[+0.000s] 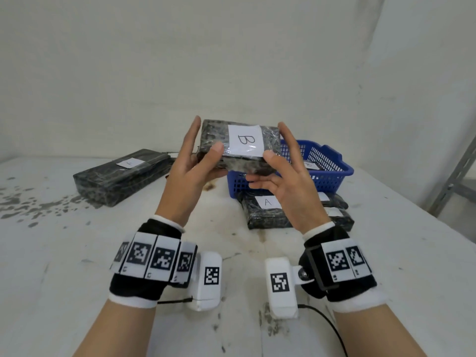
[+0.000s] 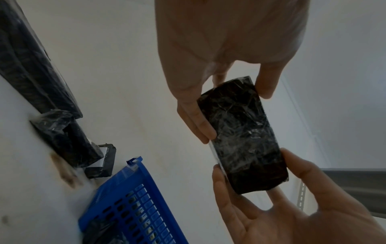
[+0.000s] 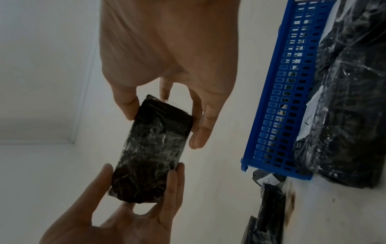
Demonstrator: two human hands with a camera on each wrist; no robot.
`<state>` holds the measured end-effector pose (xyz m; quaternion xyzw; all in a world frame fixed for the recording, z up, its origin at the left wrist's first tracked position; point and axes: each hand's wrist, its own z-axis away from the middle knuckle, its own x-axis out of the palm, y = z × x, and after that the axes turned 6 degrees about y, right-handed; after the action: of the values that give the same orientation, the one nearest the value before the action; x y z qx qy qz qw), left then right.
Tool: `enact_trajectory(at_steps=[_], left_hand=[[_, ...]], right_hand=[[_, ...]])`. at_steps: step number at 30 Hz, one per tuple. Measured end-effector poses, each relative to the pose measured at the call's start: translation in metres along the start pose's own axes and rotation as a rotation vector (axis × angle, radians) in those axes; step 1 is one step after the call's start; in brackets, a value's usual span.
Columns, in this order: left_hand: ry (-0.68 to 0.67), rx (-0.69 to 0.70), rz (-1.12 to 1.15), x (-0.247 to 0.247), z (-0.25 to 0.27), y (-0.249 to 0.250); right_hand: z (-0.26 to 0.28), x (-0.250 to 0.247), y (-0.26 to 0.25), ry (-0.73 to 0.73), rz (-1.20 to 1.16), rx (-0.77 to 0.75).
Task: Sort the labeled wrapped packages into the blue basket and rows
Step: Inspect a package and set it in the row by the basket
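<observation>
A black plastic-wrapped package with a white label marked B (image 1: 240,145) is held up in the air in front of the blue basket (image 1: 332,173). My left hand (image 1: 203,150) pinches its left end between thumb and fingers. The right end is pinched the same way by my right hand (image 1: 277,143). The left wrist view shows the package's dark underside (image 2: 242,137) between both hands, with the basket (image 2: 133,198) lower left. In the right wrist view the package (image 3: 152,148) hangs left of the basket (image 3: 279,99), which holds a wrapped labelled package (image 3: 344,115).
A long wrapped package (image 1: 121,176) lies at the table's left. A package labelled A (image 1: 268,210) lies in front of the basket, with two more labelled ones (image 1: 337,210) to its right. A metal rack leg (image 1: 453,181) stands at the far right. The white table (image 1: 77,253) is stained.
</observation>
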<state>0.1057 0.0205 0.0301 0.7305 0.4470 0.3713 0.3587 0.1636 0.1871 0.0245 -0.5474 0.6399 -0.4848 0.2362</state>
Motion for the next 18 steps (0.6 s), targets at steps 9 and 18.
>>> enact_trajectory(at_steps=[9, 18], left_hand=[[-0.048, -0.086, 0.018, 0.0016, 0.0029, 0.002], [-0.086, -0.033, -0.038, 0.0018, 0.0053, 0.0017]], right_hand=[[-0.0001, -0.0024, 0.0011, -0.008, 0.058, -0.004], [0.003, -0.0027, -0.0031, -0.01, 0.118, -0.028]])
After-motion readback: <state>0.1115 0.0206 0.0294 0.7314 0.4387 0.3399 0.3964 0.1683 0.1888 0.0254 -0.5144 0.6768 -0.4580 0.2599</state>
